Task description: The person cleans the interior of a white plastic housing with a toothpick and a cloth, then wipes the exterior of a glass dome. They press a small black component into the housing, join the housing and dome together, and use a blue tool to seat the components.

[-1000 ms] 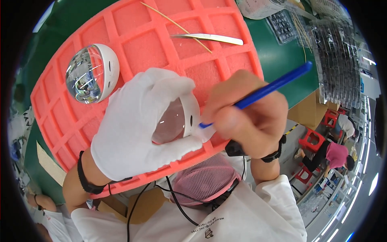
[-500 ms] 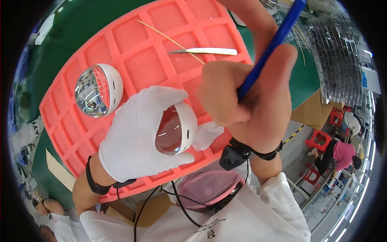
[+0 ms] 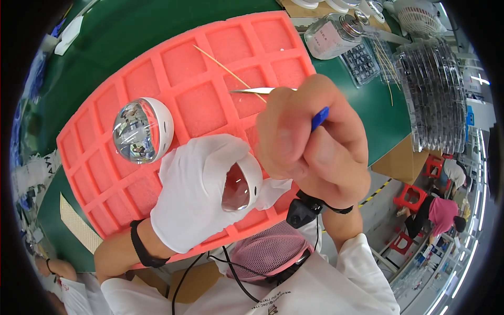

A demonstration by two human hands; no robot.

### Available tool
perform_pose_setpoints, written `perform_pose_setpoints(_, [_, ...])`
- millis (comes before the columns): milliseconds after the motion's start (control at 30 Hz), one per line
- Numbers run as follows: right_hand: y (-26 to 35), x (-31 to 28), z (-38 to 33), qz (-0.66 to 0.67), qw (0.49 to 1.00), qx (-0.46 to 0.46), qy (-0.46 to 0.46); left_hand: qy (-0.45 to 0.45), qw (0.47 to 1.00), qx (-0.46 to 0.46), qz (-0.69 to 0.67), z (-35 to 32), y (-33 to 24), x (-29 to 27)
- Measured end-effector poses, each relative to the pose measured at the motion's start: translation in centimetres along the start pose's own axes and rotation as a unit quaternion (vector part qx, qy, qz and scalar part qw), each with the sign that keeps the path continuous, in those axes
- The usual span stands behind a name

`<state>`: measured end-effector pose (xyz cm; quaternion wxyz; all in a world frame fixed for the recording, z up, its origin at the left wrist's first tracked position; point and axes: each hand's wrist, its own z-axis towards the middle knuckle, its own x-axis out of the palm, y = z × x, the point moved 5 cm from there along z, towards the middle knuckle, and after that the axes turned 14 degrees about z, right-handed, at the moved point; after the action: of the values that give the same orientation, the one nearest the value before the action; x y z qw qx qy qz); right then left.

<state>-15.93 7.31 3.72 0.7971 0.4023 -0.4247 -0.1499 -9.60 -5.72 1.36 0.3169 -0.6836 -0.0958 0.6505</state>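
Observation:
My left hand (image 3: 189,181), in a white glove, is wrapped round a white-rimmed clear dome (image 3: 236,190) over the near part of the pink foam tray (image 3: 199,107). A white cloth or wipe (image 3: 275,191) lies just right of that dome. Raised beside it, my bare right hand (image 3: 320,139) pinches a slim blue pen-like tool (image 3: 319,119), mostly hidden by the fingers. A second dome with a white rim (image 3: 137,131) rests on the tray to the left. Tweezers (image 3: 253,91) and a thin wooden stick (image 3: 223,65) lie crossed beyond my right hand.
A glass jar with a metal top (image 3: 332,39) stands at the far right, near a tray of small dark parts (image 3: 360,64). Stacked clear plastic trays (image 3: 433,94) rise farther right. A pink mesh fan (image 3: 270,247) sits at the tray's near edge. Other people are seated at both sides.
My right hand has pulled lower and nearer, and the blue tool now points toward the view. My left hand has turned the dome slightly. The whole view has shifted, bringing the jar into sight.

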Motion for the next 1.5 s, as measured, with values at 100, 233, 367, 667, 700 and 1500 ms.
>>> perform_pose_setpoints(100, [0.3,0.1,0.5,0.050,0.998,0.042,0.024,-0.045,0.998,0.007,0.033,-0.6,-0.2,-0.1])
perform_pose_setpoints(233, [0.0,0.5,0.7,0.182,0.973,0.114,0.088,-0.050,0.996,0.036,0.057,-1.2,0.3,0.5])
perform_pose_setpoints(367, [-2.0,0.4,0.6,0.319,0.937,0.115,0.082,-0.007,0.999,0.025,0.040,-1.4,0.9,1.0])
perform_pose_setpoints(667, [-3.5,0.5,0.5,0.346,0.930,0.122,0.010,0.023,0.998,0.039,0.047,-0.3,1.2,0.4])
perform_pose_setpoints(700, [-3.4,0.7,0.5,0.347,0.929,0.125,0.007,0.019,0.997,0.045,0.064,-0.1,1.0,0.4])
perform_pose_setpoints(1500, [-1.3,0.7,-2.0,0.197,0.978,-0.029,0.062,0.002,0.996,0.067,-0.055,0.9,1.5,0.6])
